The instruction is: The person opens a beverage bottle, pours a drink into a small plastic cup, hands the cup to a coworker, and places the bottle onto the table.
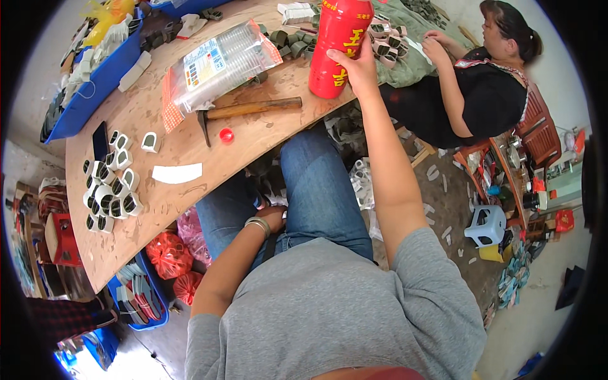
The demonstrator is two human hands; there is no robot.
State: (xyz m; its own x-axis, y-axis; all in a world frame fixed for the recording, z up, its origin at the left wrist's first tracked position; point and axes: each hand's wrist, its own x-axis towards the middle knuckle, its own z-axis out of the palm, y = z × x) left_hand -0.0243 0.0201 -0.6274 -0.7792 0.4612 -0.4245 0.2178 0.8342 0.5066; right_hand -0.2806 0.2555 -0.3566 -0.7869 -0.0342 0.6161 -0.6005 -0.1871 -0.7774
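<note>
My right hand (359,68) is wrapped round a large red bottle (329,57) with yellow lettering, upright at the table's near edge; its top runs out of view. My left hand (274,217), with a bracelet at the wrist, lies in my lap between my thighs, its fingers mostly hidden. On the wooden table (234,142), left of the bottle, lies a hammer (253,110) with a wooden handle. A small red bottle cap (227,135) is beside the hammer's head. Behind it sits a clear bag of stacked plastic cups (215,66).
Several white curved pieces (109,180) cluster at the table's left, near a dark phone (100,140) and a white strip (177,173). A blue bin (95,95) stands at the far left. At the right, a seated person (475,82) handles a small white piece; a blue stool (486,226) is behind.
</note>
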